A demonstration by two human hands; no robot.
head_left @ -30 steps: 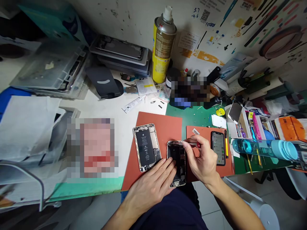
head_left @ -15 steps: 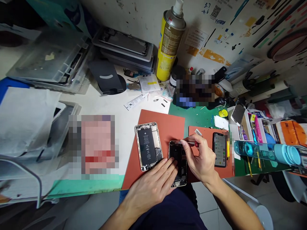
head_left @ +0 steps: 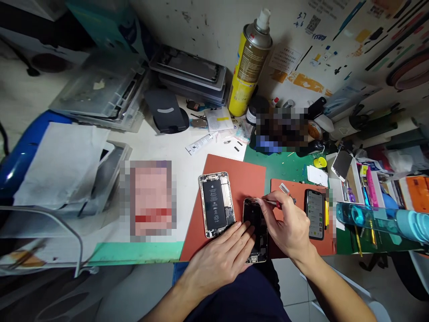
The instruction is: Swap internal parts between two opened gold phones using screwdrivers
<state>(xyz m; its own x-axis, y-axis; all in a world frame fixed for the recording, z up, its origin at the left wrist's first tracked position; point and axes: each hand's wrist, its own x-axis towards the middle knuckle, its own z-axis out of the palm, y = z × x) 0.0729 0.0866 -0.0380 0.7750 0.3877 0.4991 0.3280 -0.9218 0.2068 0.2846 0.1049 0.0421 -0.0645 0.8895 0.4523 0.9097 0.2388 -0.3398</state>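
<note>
My left hand [head_left: 224, 252] lies with its fingers stretched out flat across the left edge of an opened phone [head_left: 259, 235], whose dark insides face up. Near that phone's top edge, my right hand [head_left: 291, 223] is closed on a slim red-handled metal tool [head_left: 279, 205]. The tool is held almost level, its thin end at the top of the phone; its exact kind is not clear. Left of my hands lies a second opened phone [head_left: 214, 203] with a black battery and a pale frame. Both opened phones rest on a red-brown mat [head_left: 239, 179].
A lit phone [head_left: 314, 213] lies on another mat to the right. Beyond it are a blue water bottle [head_left: 372, 217] and a white organiser [head_left: 330, 166] with tools. At the back stand a yellow spray can [head_left: 248, 67], a black stand [head_left: 166, 112] and stacked trays [head_left: 194, 82].
The view has shifted, so the bench appears farther right. Both hands keep nearly the same places on the phone, with the tool still at its top edge.
</note>
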